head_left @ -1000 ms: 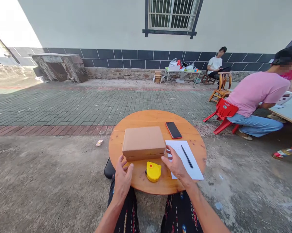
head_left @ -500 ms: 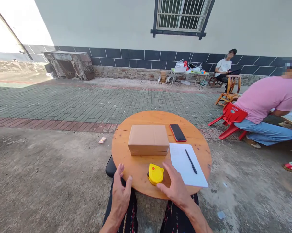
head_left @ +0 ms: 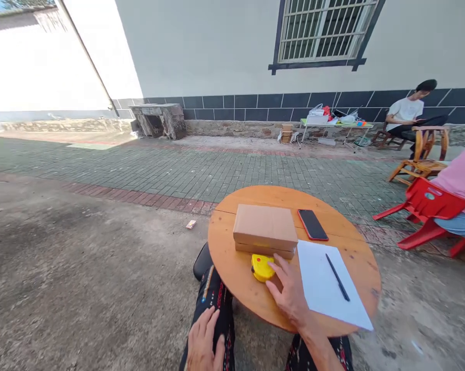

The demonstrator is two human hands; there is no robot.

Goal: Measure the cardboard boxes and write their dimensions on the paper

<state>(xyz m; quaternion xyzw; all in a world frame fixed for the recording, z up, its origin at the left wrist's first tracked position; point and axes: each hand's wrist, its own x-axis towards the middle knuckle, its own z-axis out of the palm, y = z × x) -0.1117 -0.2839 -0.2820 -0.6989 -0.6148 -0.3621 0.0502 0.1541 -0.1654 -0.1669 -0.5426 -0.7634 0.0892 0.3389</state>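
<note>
A yellow tape measure (head_left: 262,268) with a red dot lies on the round wooden table (head_left: 227,232), just in front of a closed brown cardboard box (head_left: 265,226). My right hand (head_left: 288,288) rests at the tape measure's right side, fingers spread; its fingertips are against or very near the yellow case. Down on my left thigh lies my left hand (head_left: 203,337), fingers stretched and nothing in it. Right of the box is a white paper sheet (head_left: 325,293), with a black pen (head_left: 337,278) across it.
A dark phone with a red edge (head_left: 313,224) lies at the table's back right. Beyond stand a red plastic chair (head_left: 429,206) with a person in pink (head_left: 462,172), a wooden chair (head_left: 421,159), and a cluttered folding table (head_left: 333,123) near a seated person in white (head_left: 406,113).
My left hand has dropped from the table's edge to my thigh. The tape measure now sits closer to the box, with my right hand still beside it. My view has swung left.
</note>
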